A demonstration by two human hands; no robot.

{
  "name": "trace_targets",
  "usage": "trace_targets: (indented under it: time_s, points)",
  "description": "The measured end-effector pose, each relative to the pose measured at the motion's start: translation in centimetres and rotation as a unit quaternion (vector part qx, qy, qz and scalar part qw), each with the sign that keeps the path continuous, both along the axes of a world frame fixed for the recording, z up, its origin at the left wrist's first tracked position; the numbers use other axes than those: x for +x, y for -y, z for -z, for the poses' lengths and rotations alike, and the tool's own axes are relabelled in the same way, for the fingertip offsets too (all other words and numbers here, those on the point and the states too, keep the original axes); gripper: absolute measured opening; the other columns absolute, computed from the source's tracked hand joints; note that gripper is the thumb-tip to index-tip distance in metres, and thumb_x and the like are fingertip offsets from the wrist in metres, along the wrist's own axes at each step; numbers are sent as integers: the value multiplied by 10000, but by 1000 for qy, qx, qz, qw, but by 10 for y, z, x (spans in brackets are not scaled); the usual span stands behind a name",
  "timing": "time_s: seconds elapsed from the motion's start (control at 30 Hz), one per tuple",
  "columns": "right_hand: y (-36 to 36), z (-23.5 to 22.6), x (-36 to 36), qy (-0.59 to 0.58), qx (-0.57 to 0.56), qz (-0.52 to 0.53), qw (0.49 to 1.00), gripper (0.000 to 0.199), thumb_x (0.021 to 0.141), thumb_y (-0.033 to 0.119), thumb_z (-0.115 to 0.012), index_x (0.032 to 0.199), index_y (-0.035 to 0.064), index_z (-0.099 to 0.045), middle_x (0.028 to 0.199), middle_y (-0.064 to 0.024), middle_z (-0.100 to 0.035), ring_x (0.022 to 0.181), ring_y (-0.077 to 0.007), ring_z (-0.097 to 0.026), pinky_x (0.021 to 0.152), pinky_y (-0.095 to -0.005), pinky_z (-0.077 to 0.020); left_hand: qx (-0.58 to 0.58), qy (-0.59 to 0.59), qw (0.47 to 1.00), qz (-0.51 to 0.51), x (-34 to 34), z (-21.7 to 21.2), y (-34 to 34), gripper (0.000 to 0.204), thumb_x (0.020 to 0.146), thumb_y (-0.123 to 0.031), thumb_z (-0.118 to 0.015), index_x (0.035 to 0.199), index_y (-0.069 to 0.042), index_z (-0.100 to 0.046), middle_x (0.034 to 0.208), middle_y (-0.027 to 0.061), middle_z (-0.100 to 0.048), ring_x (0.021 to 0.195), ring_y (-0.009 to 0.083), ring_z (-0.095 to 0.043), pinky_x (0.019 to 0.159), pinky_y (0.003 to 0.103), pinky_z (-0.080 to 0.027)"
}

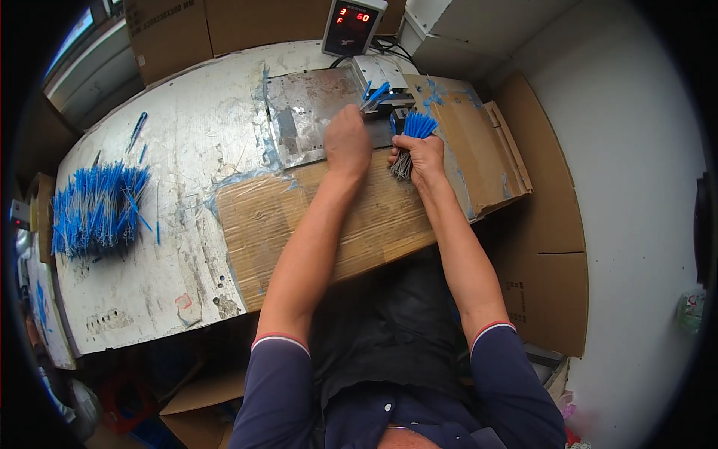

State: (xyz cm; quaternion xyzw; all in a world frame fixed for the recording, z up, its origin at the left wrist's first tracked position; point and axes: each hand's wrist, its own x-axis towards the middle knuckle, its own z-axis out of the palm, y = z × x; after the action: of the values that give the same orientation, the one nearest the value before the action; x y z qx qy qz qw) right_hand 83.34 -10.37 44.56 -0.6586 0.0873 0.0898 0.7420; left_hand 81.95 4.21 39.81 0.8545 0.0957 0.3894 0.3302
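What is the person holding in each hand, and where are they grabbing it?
The right hand grips a bundle of blue-tipped wires around its middle. The left hand pinches a few blue wires near one end, at the small machine.

Small machine (381, 93) close ahead of hands

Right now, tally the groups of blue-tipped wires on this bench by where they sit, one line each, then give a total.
Large heap lying on the left of the white table: 1
Bundle gripped in the right hand: 1
Small bunch held by the left hand at the small machine: 1
Total: 3 groups; a few loose strays besides.
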Motion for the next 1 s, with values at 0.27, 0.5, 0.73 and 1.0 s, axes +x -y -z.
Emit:
trace_targets:
  time_s: [0.27,0.5,0.73,1.0]
  points:
    - [-12,5,18,26,-69,32,997,115,798,-60,-737,752,-52,-633,651,-135,-645,505,-218,-641,436,-335,-559,-57,34,998,-7,1,-1,-1,79,987,-119,-565,981,-43,-588,847,170,-667,802,375,-650,721,482,-492]
    - [-9,6,18,23,-35,45,998,113,796,-37,-749,771,-44,-639,701,-139,-668,544,-226,-667,445,-352,-583,-30,67,997,-33,-2,-7,0,59,973,-104,-580,995,-55,-603,848,153,-668,837,354,-646,756,476,-476]
    - [0,2,3,11,70,14,997,105,853,12,-755,892,-27,-666,763,-115,-683,603,-210,-681,525,-353,-618,20,25,999,9,0,1,-2,31,944,-88,-587,957,-60,-587,854,141,-665,823,341,-636,748,467,-453]
    - [14,6,-1,4,83,-41,996,152,837,-3,-768,947,-34,-669,775,-111,-687,631,-210,-696,567,-337,-609,33,4,999,36,0,0,1,23,928,-83,-579,925,-60,-574,837,144,-657,821,347,-638,748,466,-438]
